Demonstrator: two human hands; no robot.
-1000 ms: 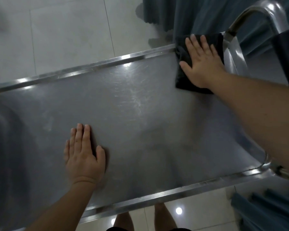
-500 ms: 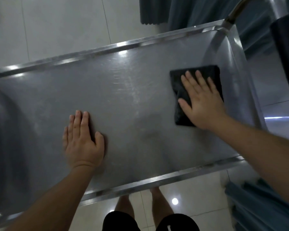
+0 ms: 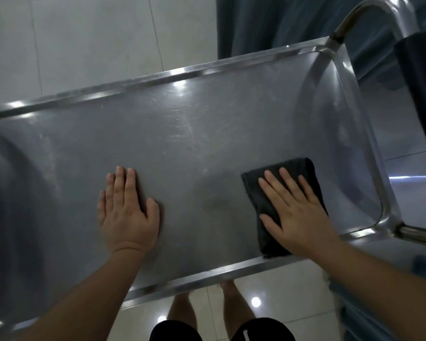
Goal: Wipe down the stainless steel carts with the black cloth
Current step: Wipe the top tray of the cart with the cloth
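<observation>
A brushed stainless steel cart top (image 3: 182, 148) with a raised polished rim is seen from above, ceiling lights mirrored along its far edge (fine scratches catch the glare). The folded black cloth (image 3: 263, 217) lies at 4 o'clock on the tray, touching the near rim, and is pressed flat under the right hand (image 3: 298, 212), fingers straight and slightly spread. The left hand (image 3: 127, 212) is laid flat at 7 o'clock, fingers together. A curved tubular handle (image 3: 369, 13) rises at 1 o'clock. Glossy pale floor tiles (image 3: 84, 45) and blue-grey curtains (image 3: 268, 20) surround the cart.
</observation>
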